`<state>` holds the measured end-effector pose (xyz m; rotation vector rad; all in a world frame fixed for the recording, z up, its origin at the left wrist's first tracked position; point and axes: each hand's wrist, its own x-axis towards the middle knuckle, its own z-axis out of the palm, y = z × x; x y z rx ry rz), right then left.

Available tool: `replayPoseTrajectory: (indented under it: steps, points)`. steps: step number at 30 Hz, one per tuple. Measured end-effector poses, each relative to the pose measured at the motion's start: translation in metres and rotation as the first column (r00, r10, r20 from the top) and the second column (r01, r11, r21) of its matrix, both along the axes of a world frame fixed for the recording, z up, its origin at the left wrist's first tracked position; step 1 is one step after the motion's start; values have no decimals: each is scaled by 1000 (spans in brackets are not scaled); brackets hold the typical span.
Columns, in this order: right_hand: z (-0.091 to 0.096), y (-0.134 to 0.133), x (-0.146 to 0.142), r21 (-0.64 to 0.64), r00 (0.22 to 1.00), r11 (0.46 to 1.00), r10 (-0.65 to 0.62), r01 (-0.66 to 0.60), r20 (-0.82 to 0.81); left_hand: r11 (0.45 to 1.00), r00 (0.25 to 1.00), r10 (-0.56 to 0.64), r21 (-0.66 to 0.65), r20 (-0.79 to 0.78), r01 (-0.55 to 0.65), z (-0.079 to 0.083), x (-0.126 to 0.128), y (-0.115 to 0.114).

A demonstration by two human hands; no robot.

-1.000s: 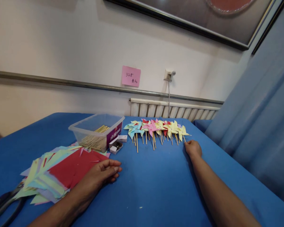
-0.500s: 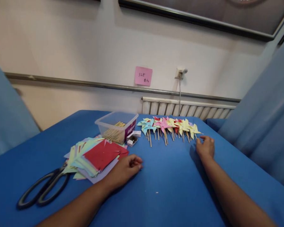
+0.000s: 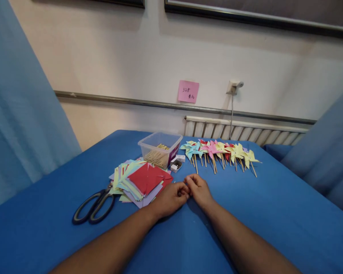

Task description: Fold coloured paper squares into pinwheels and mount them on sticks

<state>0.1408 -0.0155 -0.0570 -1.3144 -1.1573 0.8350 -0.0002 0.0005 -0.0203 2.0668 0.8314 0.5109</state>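
My left hand (image 3: 173,198) rests on the blue table just right of the stacked coloured paper squares (image 3: 145,179), its fingers curled inward. My right hand (image 3: 200,191) meets it, fingers bent and tips against the left fingertips. Whatever may be between the fingers is too small or hidden to make out. Beyond the hands stands a clear plastic box (image 3: 175,146) of thin wooden sticks (image 3: 157,156). Beside it sits a small open box (image 3: 176,164) with tiny items. Paper pinwheels (image 3: 211,149) on sticks lie in a row at the back right.
Large dark-handled scissors (image 3: 94,207) lie left of the paper, blades partly under it. The blue table (image 3: 246,213) ends at a wall with a metal rail (image 3: 125,99) and a radiator (image 3: 246,129). Blue curtains (image 3: 20,114) hang at both sides.
My right hand has come away from the rightmost yellow pinwheel and moved left to my left hand. That pinwheel's stick now shows fully. The camera view has turned left.
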Motion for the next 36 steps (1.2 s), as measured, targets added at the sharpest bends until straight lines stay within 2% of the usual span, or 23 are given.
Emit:
replayPoseTrajectory:
  steps: [3,6,9,12,13,16,20,27,31,34,36]
  points:
    - [2,2,23,-48,990,989,137,-139,-43,1000,999,21,13,-36,-20,8,-1,-3]
    - [3,3,35,-98,968,967,223,-234,-111,978,976,131,185,-172,-99,28,-13,2]
    - [2,4,35,-115,967,966,215,-231,-133,891,887,345,404,-307,-207,50,-36,16]
    - [0,4,31,-120,972,967,212,-223,-99,787,801,479,580,-358,-211,59,-58,29]
    - [-1,4,30,-124,973,967,215,-225,-86,779,778,492,596,-391,-193,58,-63,32]
    - [-3,3,29,-146,972,961,230,-233,-35,787,734,508,588,-451,-184,53,-69,34]
    - [-8,2,28,-115,968,967,236,-226,85,804,728,501,563,-467,-192,48,-67,33]
    - [-8,-1,27,-101,951,968,245,-229,191,812,732,497,547,-465,-204,54,-68,35]
    - [-7,-3,28,-97,926,968,249,-230,284,816,727,513,521,-457,-249,58,-69,35]
    - [-8,-3,28,-85,917,971,239,-223,320,797,711,553,523,-434,-301,63,-70,36]
    - [-8,-3,28,-82,915,971,239,-224,326,761,691,602,549,-400,-345,66,-70,36]
